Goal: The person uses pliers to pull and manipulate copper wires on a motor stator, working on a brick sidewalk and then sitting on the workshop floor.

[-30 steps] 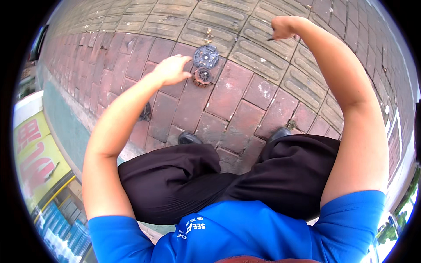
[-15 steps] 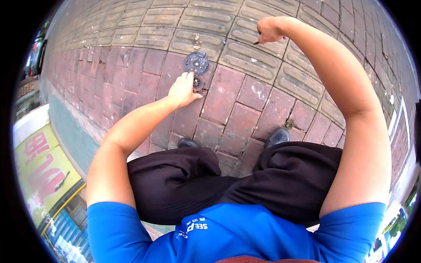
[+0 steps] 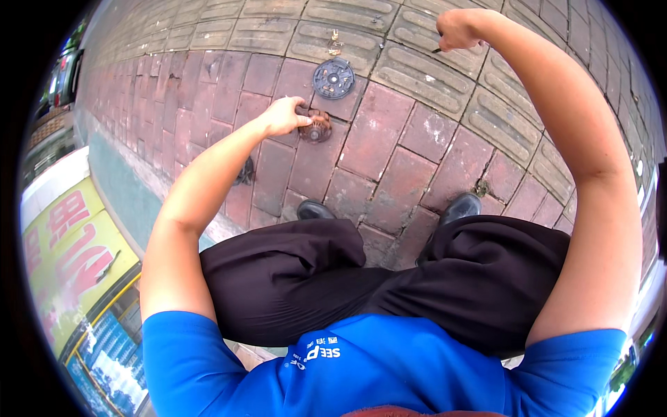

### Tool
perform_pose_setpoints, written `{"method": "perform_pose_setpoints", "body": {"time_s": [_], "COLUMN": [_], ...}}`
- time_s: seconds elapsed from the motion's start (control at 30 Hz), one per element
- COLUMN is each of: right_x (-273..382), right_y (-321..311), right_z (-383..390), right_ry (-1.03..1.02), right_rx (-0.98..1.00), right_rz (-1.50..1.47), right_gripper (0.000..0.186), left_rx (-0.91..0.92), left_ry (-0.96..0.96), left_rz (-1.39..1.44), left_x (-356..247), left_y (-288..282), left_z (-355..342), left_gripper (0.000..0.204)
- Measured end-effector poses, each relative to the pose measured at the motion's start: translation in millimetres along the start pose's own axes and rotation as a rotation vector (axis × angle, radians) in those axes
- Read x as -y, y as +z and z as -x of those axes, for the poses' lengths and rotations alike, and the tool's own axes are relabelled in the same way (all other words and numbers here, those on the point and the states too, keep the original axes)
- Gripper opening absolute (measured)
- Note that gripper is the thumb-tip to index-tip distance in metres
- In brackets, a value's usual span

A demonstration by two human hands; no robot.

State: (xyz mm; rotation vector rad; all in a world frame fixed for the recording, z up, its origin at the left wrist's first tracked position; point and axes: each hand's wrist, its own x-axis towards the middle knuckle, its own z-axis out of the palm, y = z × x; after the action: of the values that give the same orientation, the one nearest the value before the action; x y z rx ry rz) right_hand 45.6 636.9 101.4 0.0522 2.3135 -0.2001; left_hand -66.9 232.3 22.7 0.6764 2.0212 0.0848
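My left hand is closed on a round motor part with copper-coloured windings, fingers and thumb at its left side. Just beyond it a flat, dark round cover with small fittings lies on the paving. Farther out sit some small brass-coloured pieces. My right hand is raised at the far right, fingers curled round a thin dark tool; only its tip shows, so its kind is unclear.
Red brick paving lies before my feet, with ribbed yellowish tiles beyond. A dark object is partly hidden by my left forearm. My dark shoes stand close by. A yellow sign is at the left.
My left hand has drawn the motor part nearer to me, away from the dark cover, and tilted it so its copper side shows. My right hand keeps its grip; the whole view has shifted.
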Motion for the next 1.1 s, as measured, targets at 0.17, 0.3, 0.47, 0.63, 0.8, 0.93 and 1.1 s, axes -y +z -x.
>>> {"method": "perform_pose_setpoints", "body": {"time_s": [0.17, 0.3, 0.47, 0.63, 0.8, 0.93, 1.1], "right_x": [-2.3, 4.2, 3.2, -7.1, 16.1, 41.8, 66.0], "right_y": [0.5, -2.5, 1.9, 12.3, 7.5, -4.3, -70.0], "right_z": [-13.2, -8.0, -12.6, -26.2, -5.8, 13.9, 4.7], "right_ry": [0.060, 0.062, 0.028, 0.082, -0.050, -0.258, -0.506], "right_rx": [0.103, 0.085, 0.069, 0.123, 0.171, 0.247, 0.171], "right_rz": [0.000, -0.031, -0.073, -0.337, -1.096, -1.421, -1.435], "right_gripper": [0.050, 0.049, 0.047, 0.047, 0.035, 0.048, 0.035], "left_rx": [-0.114, -0.129, -0.104, -0.131, -0.101, -0.263, -0.607], "left_ry": [0.093, 0.076, 0.267, 0.244, 0.159, 0.195, 0.270], "left_rz": [-0.076, -0.033, -0.071, -0.306, -0.226, -0.023, 0.254], "left_x": [-6.2, -7.7, -16.0, -43.7, -46.6, -38.0, -61.2], "left_y": [19.3, 19.4, 22.6, 37.8, 26.4, -6.4, -104.3], "left_z": [3.4, 6.4, 12.8, 18.9, 13.7, 22.0, 88.1], "left_gripper": [0.060, 0.065, 0.082, 0.101, 0.088, 0.083, 0.092]}}
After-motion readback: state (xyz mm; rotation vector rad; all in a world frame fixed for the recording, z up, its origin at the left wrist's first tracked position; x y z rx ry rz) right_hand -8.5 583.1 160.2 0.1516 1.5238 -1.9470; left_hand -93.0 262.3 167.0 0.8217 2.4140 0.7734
